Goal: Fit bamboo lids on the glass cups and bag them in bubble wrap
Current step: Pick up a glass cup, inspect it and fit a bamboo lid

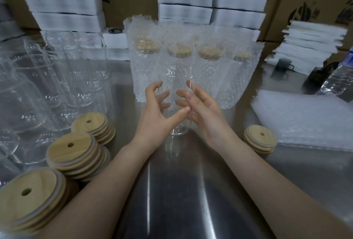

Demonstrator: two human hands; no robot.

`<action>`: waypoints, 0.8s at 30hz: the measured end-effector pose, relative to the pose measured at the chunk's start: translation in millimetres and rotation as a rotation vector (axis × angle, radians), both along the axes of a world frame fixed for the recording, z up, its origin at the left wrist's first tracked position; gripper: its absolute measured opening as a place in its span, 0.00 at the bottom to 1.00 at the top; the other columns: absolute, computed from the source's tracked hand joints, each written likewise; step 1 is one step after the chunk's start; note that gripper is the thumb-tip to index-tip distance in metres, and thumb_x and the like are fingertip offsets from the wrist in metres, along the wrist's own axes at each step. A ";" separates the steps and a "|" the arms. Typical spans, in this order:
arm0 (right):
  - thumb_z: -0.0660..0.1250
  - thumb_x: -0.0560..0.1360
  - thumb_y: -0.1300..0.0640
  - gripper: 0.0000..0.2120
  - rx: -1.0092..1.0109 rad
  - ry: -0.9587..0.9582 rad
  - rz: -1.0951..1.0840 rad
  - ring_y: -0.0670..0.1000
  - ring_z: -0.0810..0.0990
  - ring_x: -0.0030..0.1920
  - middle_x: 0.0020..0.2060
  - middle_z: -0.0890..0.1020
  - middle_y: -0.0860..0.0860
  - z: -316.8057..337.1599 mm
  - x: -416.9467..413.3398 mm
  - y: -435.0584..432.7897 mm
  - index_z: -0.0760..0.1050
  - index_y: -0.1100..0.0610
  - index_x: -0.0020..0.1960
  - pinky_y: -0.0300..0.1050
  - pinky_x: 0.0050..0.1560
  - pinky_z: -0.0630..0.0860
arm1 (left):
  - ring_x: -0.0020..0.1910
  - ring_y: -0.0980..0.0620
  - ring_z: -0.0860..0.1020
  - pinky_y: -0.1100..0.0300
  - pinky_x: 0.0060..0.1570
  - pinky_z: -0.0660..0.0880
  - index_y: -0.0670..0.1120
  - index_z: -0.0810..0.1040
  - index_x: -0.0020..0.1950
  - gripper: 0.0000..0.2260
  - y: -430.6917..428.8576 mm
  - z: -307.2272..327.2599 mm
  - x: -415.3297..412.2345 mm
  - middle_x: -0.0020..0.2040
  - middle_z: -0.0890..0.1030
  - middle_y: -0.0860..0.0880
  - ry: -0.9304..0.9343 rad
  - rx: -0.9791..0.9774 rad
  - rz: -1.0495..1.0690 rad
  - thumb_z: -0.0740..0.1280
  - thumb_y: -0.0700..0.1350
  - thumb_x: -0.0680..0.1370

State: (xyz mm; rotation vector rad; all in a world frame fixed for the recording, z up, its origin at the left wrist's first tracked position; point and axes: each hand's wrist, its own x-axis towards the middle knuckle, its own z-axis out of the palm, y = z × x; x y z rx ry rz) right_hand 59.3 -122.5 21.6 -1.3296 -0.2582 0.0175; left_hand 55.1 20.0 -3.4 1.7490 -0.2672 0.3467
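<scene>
A clear glass cup [179, 78] without a lid stands upright on the steel table [181, 191] in the middle. My left hand [156, 116] and my right hand [204, 112] cup it from both sides, fingers spread and touching the glass. Right behind it stand several lidded cups in bubble wrap bags [147, 70]. Stacks of bamboo lids [74, 154] with a straw hole lie at the near left, and a small lid stack [260, 140] lies at the right. A pile of flat bubble wrap bags [305, 122] lies at the right.
Several empty glass cups [57, 78] crowd the left side. A water bottle [340, 80] and a dark mug [284, 65] sit at the far right. White foam stacks [187, 0] and cardboard boxes [315, 0] line the back.
</scene>
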 end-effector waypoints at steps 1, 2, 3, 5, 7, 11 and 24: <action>0.70 0.66 0.49 0.34 0.008 -0.002 -0.017 0.53 0.78 0.64 0.63 0.79 0.54 0.2 -0.1 0.0 0.70 0.54 0.71 0.45 0.58 0.78 | 0.62 0.57 0.77 0.52 0.63 0.76 0.64 0.57 0.67 0.39 -0.9 0.2 -0.5 0.69 0.72 0.52 -0.001 -0.008 -0.011 0.73 0.66 0.62; 0.70 0.66 0.49 0.34 0.008 -0.009 -0.030 0.52 0.79 0.62 0.61 0.80 0.53 0.4 0.1 0.0 0.70 0.55 0.70 0.44 0.58 0.78 | 0.61 0.57 0.77 0.54 0.62 0.76 0.63 0.57 0.66 0.38 -1.6 0.6 -0.8 0.68 0.72 0.51 -0.015 -0.008 -0.011 0.72 0.65 0.63; 0.71 0.65 0.48 0.34 0.002 -0.017 -0.042 0.50 0.80 0.59 0.57 0.82 0.49 0.9 0.0 0.1 0.71 0.55 0.70 0.45 0.57 0.78 | 0.58 0.57 0.78 0.59 0.60 0.75 0.61 0.57 0.66 0.37 -2.2 1.2 -0.9 0.66 0.73 0.52 -0.045 0.004 0.007 0.72 0.65 0.64; 0.72 0.63 0.45 0.34 -0.025 -0.027 -0.065 0.47 0.80 0.55 0.49 0.83 0.43 1.8 0.9 0.6 0.73 0.53 0.67 0.48 0.60 0.77 | 0.52 0.57 0.78 0.68 0.52 0.73 0.58 0.59 0.66 0.36 -2.8 3.3 -1.2 0.60 0.73 0.52 -0.118 0.030 0.068 0.71 0.65 0.64; 0.71 0.64 0.44 0.31 -0.038 -0.022 -0.083 0.48 0.78 0.54 0.46 0.81 0.42 1.1 2.8 0.4 0.74 0.51 0.66 0.51 0.58 0.75 | 0.49 0.55 0.77 0.68 0.48 0.72 0.58 0.62 0.64 0.32 -3.0 5.8 -1.7 0.56 0.74 0.51 -0.143 0.002 0.088 0.71 0.63 0.65; 0.67 0.76 0.50 0.16 0.019 -0.021 -0.109 0.47 0.77 0.48 0.47 0.80 0.44 1.3 5.5 -3.3 0.76 0.52 0.63 0.43 0.46 0.75 | 0.47 0.51 0.80 0.60 0.46 0.77 0.54 0.69 0.63 0.23 -0.6 10.9 -2.0 0.54 0.79 0.46 -0.073 -0.193 0.020 0.70 0.55 0.71; 0.62 0.69 0.35 0.33 -0.128 -0.085 -0.033 0.40 0.78 0.61 0.67 0.75 0.49 -9.9 1.2 11.2 0.65 0.49 0.70 0.39 0.55 0.79 | 0.60 0.52 0.81 0.54 0.58 0.77 0.50 0.63 0.70 0.32 -14.3 12.8 -3.6 0.63 0.80 0.49 0.199 -0.409 -0.167 0.69 0.58 0.70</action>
